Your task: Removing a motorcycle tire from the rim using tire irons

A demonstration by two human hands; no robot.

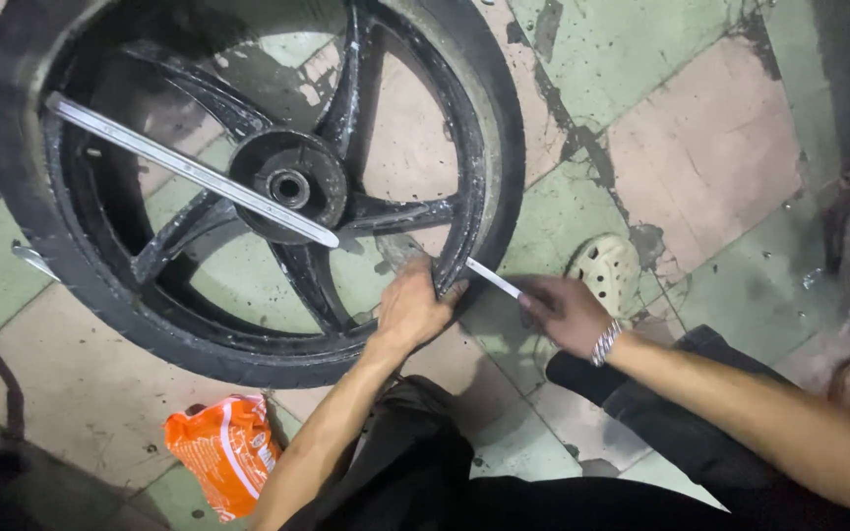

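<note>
Motorcycle wheel (248,187), black with cast spokes and its tyre (12,187) on, is seen lying flat on the tiled floor (710,147), filling the upper left of the view. A long flat metal lever (189,169) is laid across the wheel, over the hub (289,185), and its near end passes under the tyre edge at the rim closest to the person. The left hand (410,310) is pressed onto the tyre bead at that spot, its fingers closed around the rubber edge. The right hand (565,313), a metal bracelet (604,342) at its wrist, is closed on the lever's free end just outside the tyre. For the prying in hand, the lever is judged best kept low and shallow under the bead, with the rubber held down firmly beside it so that the bar cannot slip out, and force is best applied slowly so the rim edge is not scraped. Open floor is left to the right of the wheel, though a pale perforated clog (607,270) lies just beyond the right hand. An orange packet (223,452) lies near the left forearm, below the tyre, well apart from the lever.
</note>
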